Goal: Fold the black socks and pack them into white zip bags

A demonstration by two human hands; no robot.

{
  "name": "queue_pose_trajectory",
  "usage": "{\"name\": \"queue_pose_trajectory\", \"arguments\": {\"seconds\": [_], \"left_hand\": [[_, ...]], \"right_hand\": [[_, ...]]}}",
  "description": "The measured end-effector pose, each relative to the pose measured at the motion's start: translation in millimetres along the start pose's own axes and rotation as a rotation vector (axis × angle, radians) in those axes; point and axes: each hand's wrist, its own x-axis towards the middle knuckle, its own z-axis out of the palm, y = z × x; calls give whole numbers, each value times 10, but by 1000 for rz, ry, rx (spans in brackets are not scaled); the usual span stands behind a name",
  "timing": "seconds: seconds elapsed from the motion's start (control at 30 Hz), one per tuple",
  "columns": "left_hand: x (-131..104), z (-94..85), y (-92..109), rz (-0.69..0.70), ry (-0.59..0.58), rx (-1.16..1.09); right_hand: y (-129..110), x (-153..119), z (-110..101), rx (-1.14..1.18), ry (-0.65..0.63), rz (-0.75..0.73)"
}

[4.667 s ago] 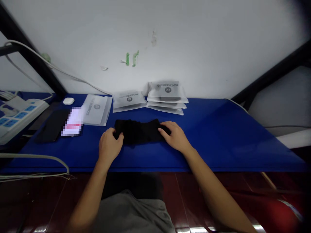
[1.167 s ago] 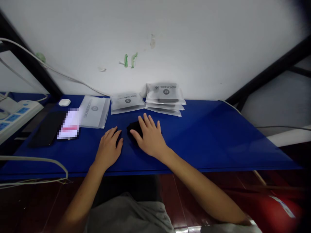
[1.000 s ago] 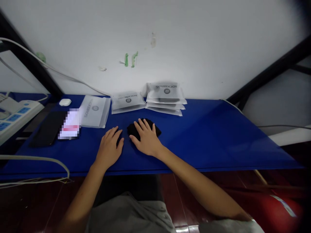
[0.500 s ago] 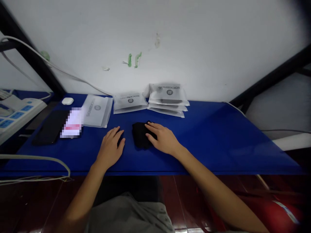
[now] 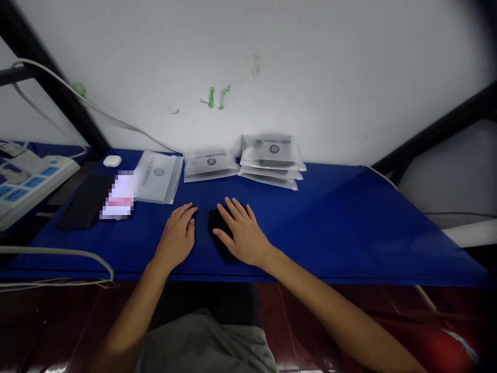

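Observation:
A folded black cloth point(image 5: 218, 224) lies on the blue tabletop point(image 5: 330, 223) near its front edge. My right hand point(image 5: 244, 233) rests flat on top of it with fingers spread, covering much of it. To the left, my left hand point(image 5: 177, 235) lies on the table, fingers loosely extended, holding nothing and apart from the cloth.
Along the wall are a frosted bag point(image 5: 157, 178) at the left, another bag point(image 5: 212, 166) in the middle and a bag stack point(image 5: 274, 155). Farther left are a lit phone point(image 5: 119, 196), a dark phone point(image 5: 83, 204), a white earbud case point(image 5: 112, 161) and a power strip point(image 5: 42, 181).
My right hand has slid toward me and slightly left, its fingers spread wider over the cloth. The cloth reaches nearer the front edge. My left thumb is closer to its fingers.

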Motion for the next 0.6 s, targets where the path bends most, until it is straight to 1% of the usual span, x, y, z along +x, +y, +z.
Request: {"name": "queue_pose_trajectory", "arguments": {"seconds": [0.1, 0.2, 0.27, 0.33, 0.47, 0.5, 0.6], "left_hand": [[3, -1, 9, -11, 8, -5], [14, -18, 39, -15, -2, 31], [38, -49, 79, -20, -14, 72], [93, -95, 132, -20, 10, 126], [323, -187, 225, -27, 141, 257], [399, -202, 233, -52, 159, 303], [613, -220, 198, -188, 170, 457]], "right_hand": [[36, 24, 139, 36, -12, 6], [128, 73, 145, 20, 5, 17], [224, 117, 130, 9, 14, 57], [327, 159, 131, 4, 28, 95], [464, 203, 173, 1, 51, 103], [478, 205, 185, 2, 54, 100], [487, 201, 208, 7, 71, 100]]}}
